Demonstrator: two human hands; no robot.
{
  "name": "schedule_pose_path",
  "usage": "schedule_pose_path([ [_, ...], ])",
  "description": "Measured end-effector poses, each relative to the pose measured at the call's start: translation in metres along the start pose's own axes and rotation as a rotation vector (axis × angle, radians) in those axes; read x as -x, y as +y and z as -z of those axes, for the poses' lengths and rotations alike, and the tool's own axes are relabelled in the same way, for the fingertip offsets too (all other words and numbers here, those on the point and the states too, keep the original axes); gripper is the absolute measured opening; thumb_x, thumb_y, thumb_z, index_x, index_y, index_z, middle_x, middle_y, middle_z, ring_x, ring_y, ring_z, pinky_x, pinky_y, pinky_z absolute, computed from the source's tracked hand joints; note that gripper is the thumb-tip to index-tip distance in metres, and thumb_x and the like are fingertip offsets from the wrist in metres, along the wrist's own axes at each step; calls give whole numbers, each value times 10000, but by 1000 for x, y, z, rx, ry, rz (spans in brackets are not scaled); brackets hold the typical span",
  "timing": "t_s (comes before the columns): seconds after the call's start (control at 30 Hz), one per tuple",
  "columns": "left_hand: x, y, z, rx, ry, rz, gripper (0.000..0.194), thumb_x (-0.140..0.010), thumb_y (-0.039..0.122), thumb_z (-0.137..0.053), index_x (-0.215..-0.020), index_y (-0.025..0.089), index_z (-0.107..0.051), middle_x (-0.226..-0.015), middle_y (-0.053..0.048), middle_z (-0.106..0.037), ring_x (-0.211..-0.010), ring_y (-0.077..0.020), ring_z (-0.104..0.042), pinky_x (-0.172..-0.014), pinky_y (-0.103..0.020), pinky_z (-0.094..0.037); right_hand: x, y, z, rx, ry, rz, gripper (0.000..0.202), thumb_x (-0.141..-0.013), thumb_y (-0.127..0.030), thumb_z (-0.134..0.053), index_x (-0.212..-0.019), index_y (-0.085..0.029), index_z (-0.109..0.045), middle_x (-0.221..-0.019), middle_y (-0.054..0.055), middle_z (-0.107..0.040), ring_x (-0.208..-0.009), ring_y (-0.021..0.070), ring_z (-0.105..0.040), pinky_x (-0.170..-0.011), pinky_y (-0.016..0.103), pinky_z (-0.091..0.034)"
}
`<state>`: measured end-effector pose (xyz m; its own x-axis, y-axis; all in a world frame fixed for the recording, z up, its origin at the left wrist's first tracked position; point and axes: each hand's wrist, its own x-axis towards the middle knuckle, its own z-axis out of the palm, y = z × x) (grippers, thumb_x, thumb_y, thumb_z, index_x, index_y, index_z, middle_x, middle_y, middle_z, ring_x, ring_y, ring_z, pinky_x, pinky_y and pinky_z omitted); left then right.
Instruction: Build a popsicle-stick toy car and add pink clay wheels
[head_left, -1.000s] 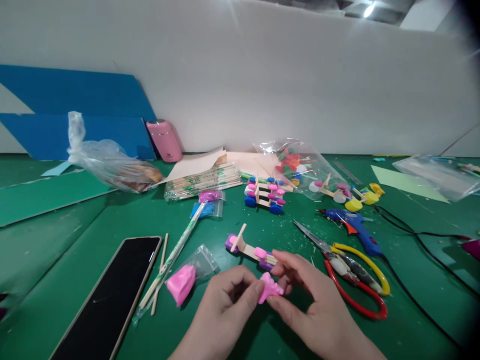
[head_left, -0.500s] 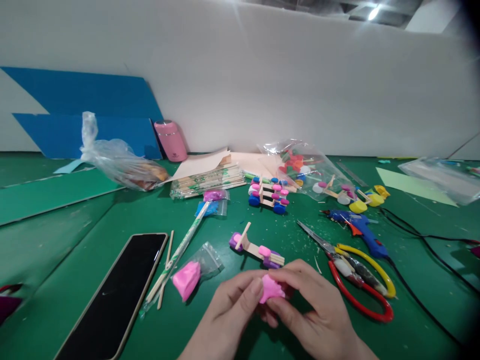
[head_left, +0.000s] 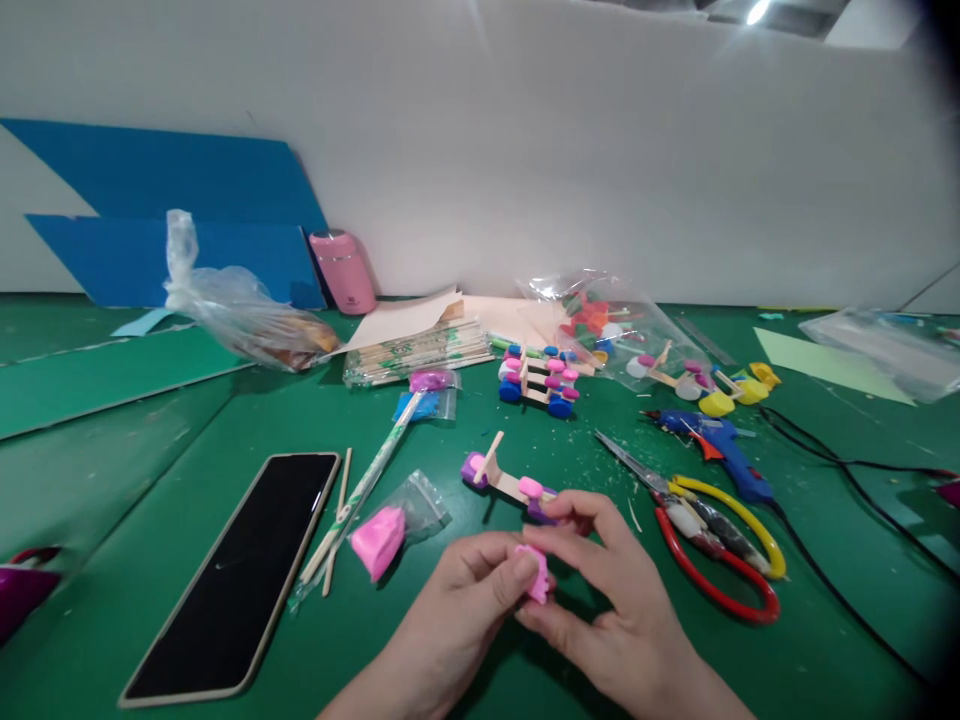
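A small lump of pink modelling clay point(head_left: 537, 574) sits between my two hands. My left hand point(head_left: 469, 590) pinches it with thumb and forefinger. From the other side, the thumb and fingers of my right hand point(head_left: 600, 590) close around the same lump. Just beyond my fingers stands a little stick model point(head_left: 504, 484) with purple and pink clay pieces; my right hand partly covers its near end. Left of my hands, more pink clay point(head_left: 379, 540) lies in an open zip bag point(head_left: 425, 503).
A phone point(head_left: 232, 580) and wooden sticks point(head_left: 339, 520) lie left. To the right are scissors point(head_left: 697, 530) with red and yellow handles and a blue glue gun point(head_left: 709, 445) with its cord. Further back stand finished-looking clay-wheeled models point(head_left: 536, 383), bundled sticks point(head_left: 416, 352) and a pink flask point(head_left: 343, 272).
The clay lump has been turned and looks narrower from here. My right hand's fingers have lifted and shifted, now overlapping the stick model's end. The whole view has moved slightly.
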<state>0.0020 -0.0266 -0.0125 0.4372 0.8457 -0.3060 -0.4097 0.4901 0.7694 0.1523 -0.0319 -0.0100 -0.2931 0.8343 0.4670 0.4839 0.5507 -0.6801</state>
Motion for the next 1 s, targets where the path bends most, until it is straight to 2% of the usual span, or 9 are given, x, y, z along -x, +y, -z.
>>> schedule_pose_path([
  [0.1,0,0,0,48,-27,25,196,-653,281,-715,-625,105,-635,-599,11,-532,-590,-78,-434,-574,-189,-334,1,0,-2,14,21,30,248,-715,-224,-651,-961,-248,-629,-1043,38,-460,-909,165,-497,-761,266,-450],
  [0.2,2,-1,-1,118,-75,46,260,-627,341,-725,-727,111,-656,-632,-9,-562,-593,-101,-479,-595,-226,-382,3,-1,-3,51,68,35,174,-730,-190,-626,-895,-236,-655,-1035,43,-479,-909,170,-502,-751,274,-451],
  [0.27,3,-1,-2,189,-87,57,254,-685,362,-674,-764,121,-666,-656,-19,-576,-608,-112,-503,-625,-251,-407,3,-1,-3,99,66,49,192,-737,-204,-623,-923,-236,-660,-1048,54,-490,-916,182,-503,-748,293,-452],
  [0.37,4,-1,-3,238,-86,80,233,-761,331,-603,-692,119,-669,-652,-21,-581,-628,-104,-510,-659,-241,-406,3,0,-2,165,52,97,235,-747,-203,-613,-979,-218,-651,-1073,76,-501,-947,205,-495,-761,325,-452],
  [0.53,4,-3,-3,215,-68,71,207,-749,304,-622,-720,107,-675,-662,-27,-591,-692,-119,-515,-702,-239,-388,6,3,-5,179,23,114,332,-755,-207,-595,-1086,-179,-583,-1125,113,-489,-1016,241,-480,-811,381,-444],
  [0.67,2,-5,-2,207,-21,57,199,-720,293,-653,-656,105,-646,-635,-13,-565,-630,-97,-469,-631,-212,-367,9,7,-6,131,34,78,423,-727,-266,-631,-1130,-180,-534,-1121,112,-480,-1010,242,-482,-806,372,-445],
  [0.83,1,-8,-1,149,10,50,228,-690,282,-683,-569,119,-580,-536,40,-464,-532,-65,-358,-528,-185,-294,13,4,-6,104,79,90,295,-718,-255,-650,-1001,-197,-593,-1001,81,-527,-902,204,-530,-753,328,-466],
  [0.93,1,-9,-1,93,-7,43,236,-648,283,-716,-551,121,-575,-536,31,-488,-545,-73,-386,-539,-192,-301,13,-2,-6,94,117,103,167,-751,-277,-613,-886,-180,-626,-875,71,-558,-797,179,-559,-676,293,-489],
  [1.0,2,-9,-2,83,-25,57,244,-618,306,-734,-568,115,-590,-550,19,-504,-552,-81,-415,-546,-202,-321,12,-4,-5,85,145,115,153,-776,-309,-580,-829,-176,-634,-805,63,-565,-731,163,-567,-617,268,-499],
])
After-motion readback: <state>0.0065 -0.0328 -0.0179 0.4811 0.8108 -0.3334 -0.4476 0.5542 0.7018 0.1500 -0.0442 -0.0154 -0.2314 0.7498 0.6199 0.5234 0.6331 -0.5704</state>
